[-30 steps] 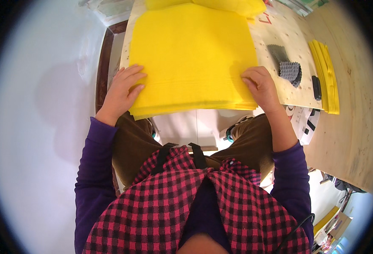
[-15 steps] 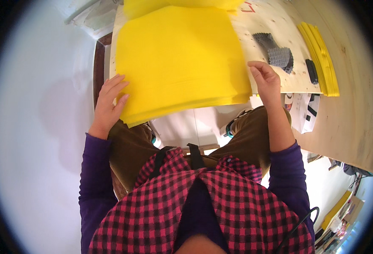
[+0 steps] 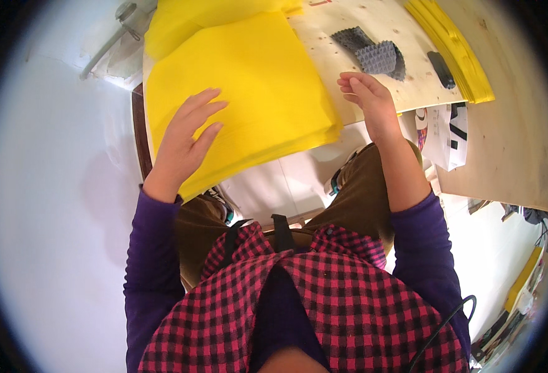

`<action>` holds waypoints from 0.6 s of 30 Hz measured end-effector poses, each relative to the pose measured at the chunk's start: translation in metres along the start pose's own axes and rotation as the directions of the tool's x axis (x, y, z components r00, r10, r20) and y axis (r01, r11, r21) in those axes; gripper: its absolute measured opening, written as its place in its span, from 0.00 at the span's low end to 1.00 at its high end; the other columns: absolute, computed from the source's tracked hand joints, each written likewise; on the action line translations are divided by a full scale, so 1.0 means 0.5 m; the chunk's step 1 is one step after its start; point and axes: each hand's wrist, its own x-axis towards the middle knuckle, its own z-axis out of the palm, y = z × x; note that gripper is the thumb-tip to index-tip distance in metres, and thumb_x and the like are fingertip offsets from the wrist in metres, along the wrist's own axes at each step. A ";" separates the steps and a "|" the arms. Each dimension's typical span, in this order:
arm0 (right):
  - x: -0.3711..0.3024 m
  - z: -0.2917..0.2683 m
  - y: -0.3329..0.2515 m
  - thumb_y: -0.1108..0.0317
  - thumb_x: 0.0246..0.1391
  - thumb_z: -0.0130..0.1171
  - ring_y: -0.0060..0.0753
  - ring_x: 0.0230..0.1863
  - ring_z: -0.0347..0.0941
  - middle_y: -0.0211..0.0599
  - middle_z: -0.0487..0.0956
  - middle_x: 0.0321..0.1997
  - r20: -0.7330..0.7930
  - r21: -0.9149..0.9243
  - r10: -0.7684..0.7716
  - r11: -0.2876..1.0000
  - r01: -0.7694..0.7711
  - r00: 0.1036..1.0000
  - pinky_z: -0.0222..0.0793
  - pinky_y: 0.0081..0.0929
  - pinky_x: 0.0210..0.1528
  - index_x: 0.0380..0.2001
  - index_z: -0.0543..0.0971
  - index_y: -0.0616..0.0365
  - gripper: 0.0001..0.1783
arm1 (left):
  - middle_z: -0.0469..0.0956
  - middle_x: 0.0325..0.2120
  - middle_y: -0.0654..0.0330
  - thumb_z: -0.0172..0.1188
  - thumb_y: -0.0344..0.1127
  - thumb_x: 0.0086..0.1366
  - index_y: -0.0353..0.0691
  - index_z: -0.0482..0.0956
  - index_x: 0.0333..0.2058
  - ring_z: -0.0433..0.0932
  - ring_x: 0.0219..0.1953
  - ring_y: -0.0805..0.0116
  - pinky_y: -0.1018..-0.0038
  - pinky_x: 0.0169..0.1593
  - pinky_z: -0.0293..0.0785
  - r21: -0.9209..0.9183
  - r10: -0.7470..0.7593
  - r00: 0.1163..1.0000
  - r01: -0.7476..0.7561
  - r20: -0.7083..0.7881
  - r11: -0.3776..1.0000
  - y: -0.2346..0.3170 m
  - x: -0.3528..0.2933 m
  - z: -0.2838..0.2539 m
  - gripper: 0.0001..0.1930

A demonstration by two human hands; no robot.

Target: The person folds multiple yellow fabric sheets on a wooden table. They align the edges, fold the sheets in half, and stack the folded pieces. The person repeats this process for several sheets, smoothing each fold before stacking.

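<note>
A stack of thin yellow fabric sheets (image 3: 255, 74) lies on the pale plywood table (image 3: 311, 43), its near edge overhanging the front. My left hand (image 3: 184, 140) is over the left part of the stack, its fingers apart and holding nothing; whether it touches the top sheet I cannot tell. Just off the stack's right edge is my right hand (image 3: 373, 105), fingers loosely bent and a little apart, with nothing visible in them. Grey textured pieces with zigzag edges (image 3: 378, 59) rest on the table beyond it.
More yellow fabric (image 3: 184, 25) lies at the far left. Folded yellow strips (image 3: 454, 50) run along the table's right side, beside a small black object (image 3: 440, 69). Below the table edge stands a white bag (image 3: 438, 133) with dark print. A white wall (image 3: 56, 186) rises on the left.
My left hand has moved from the stack's left edge inward over the sheets. My right hand remains beside the right edge. The view has shifted, so the table sits farther left and higher.
</note>
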 end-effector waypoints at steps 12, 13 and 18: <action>-0.005 -0.023 0.009 0.68 0.51 0.64 0.18 0.35 0.71 0.28 0.77 0.34 0.134 -0.197 0.094 0.978 -0.067 0.986 0.69 0.19 0.37 0.43 0.77 0.63 0.17 | 0.71 0.54 0.50 0.64 0.36 0.56 0.40 0.73 0.53 0.67 0.58 0.52 0.64 0.61 0.62 -0.180 0.048 0.998 -0.038 0.051 0.983 0.025 0.145 0.223 0.24; -0.007 -0.025 0.011 0.68 0.49 0.65 0.19 0.35 0.71 0.28 0.77 0.33 0.168 -0.237 0.101 0.970 -0.059 0.981 0.69 0.19 0.37 0.43 0.77 0.63 0.18 | 0.70 0.55 0.50 0.64 0.36 0.56 0.40 0.72 0.53 0.66 0.59 0.52 0.64 0.62 0.61 -0.167 0.043 0.997 -0.032 0.067 0.986 0.022 0.140 0.230 0.25; 0.002 -0.017 0.031 0.68 0.42 0.70 0.21 0.31 0.71 0.30 0.75 0.29 0.280 -0.370 0.130 0.929 -0.018 0.951 0.69 0.20 0.35 0.41 0.75 0.63 0.22 | 0.69 0.57 0.51 0.67 0.36 0.53 0.40 0.72 0.54 0.65 0.61 0.53 0.64 0.64 0.59 -0.169 0.031 0.995 -0.015 0.090 0.985 0.010 0.132 0.242 0.28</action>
